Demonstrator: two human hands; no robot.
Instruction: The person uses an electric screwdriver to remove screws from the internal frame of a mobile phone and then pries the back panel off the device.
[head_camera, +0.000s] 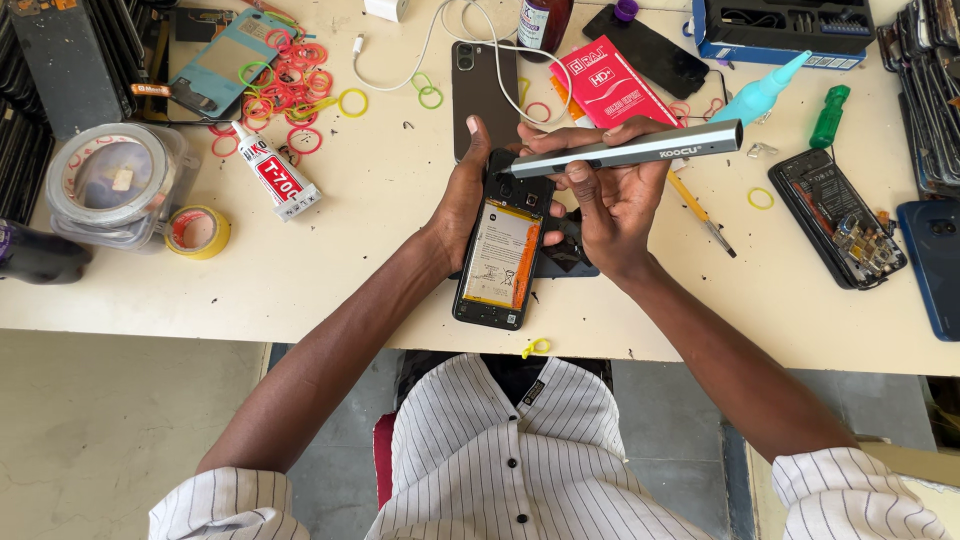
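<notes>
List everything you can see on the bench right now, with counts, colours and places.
Opened black phone with exposed battery: one, bench centre, under both hands.
Grey pen-shaped electric screwdriver: one, tip on the phone's upper end.
Grey phone back cover: one, behind the opened phone.
White glue tube with red label: one, left of centre.
Rubber bands: many, mostly red, some yellow and green, upper left.
Yellow tape roll: one, far left.
Red flat packet: one, upper centre.
Dismantled dark phone: one, right.
Blue bit case: one, upper right.
White table: one.
Left hand: holds the opened phone.
Right hand: grips the screwdriver.
</notes>
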